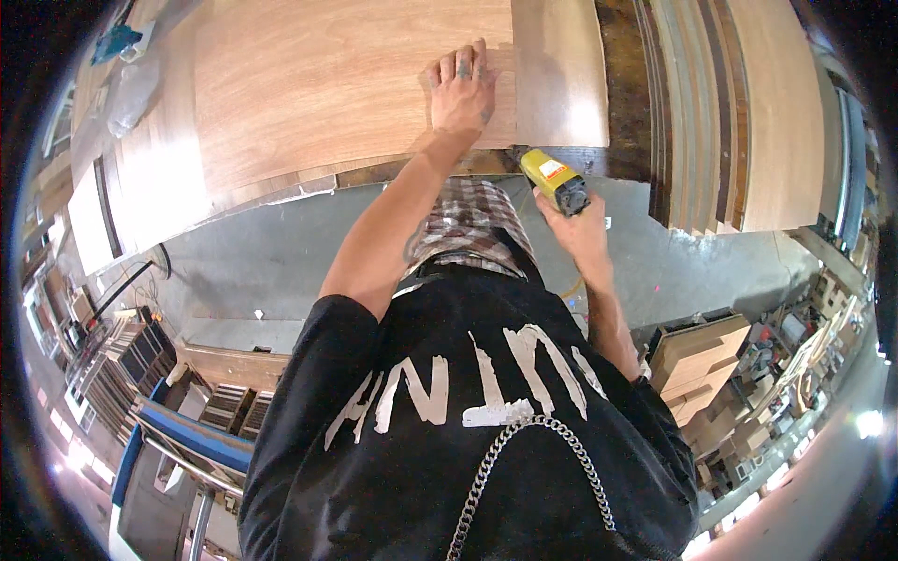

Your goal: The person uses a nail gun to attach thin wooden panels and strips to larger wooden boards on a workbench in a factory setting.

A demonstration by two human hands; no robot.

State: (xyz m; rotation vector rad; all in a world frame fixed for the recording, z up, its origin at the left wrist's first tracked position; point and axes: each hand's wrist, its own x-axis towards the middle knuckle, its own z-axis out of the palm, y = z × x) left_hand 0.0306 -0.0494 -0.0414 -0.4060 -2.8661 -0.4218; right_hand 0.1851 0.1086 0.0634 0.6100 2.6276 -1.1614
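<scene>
A wide sheet of wood-grain plywood (318, 84) lies on the bench in front of me. My left hand (462, 93) rests flat on it near the front edge, fingers stretched out and pointing away from me. To its right, a narrower pale panel (561, 70) lies alongside the sheet. In my right hand (578, 224) is a yellow and black nail gun (552, 176). Its nose is at the front edge of the wood, by the seam between sheet and panel; whether it touches cannot be made out. My fingers wrap its handle, partly hidden under the tool body.
Stacked boards (716, 112) stand to the right of the bench. A clear plastic bag (133, 98) and a blue item (116, 43) lie far left. Behind me on the right is a pile of wooden panels (697, 360); a blue-edged frame (196, 435) stands at lower left.
</scene>
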